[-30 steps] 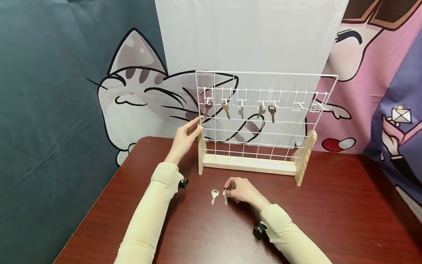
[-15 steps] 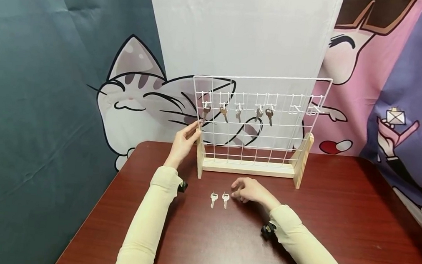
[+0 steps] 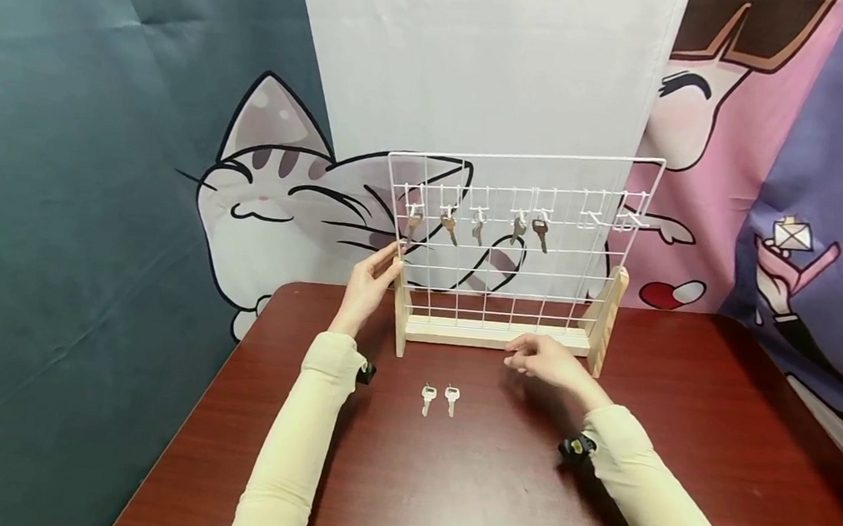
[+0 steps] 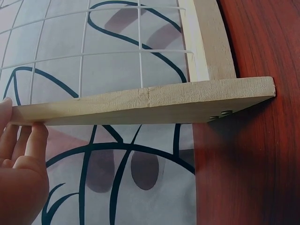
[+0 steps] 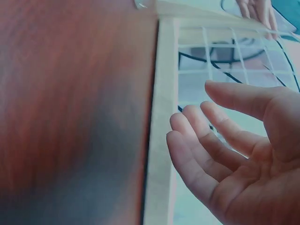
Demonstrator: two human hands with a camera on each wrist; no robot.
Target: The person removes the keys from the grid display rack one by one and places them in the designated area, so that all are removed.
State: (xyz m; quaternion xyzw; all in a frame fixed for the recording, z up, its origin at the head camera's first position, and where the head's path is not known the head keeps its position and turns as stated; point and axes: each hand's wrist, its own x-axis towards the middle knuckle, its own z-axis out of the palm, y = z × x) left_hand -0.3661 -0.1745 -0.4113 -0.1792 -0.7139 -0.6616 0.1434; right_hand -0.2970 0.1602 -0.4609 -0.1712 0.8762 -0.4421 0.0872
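we pinched the rack [image 3: 490, 336] by its upright [image 4: 140, 105] in our left hand [image 3: 367, 287], seemingly for steadiness, while our right hand [image 3: 551, 365] hovered relaxed and unladen, two loose keys [image 3: 428, 397] lying nearer us to its left, and the hanging keys [image 3: 541, 227] above-right of the left grip.

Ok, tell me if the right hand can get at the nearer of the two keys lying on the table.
Probably yes: the right hand holds nothing, and only tabletop shows between it and that key. The left hand is out of the way, gripping the wooden upright.
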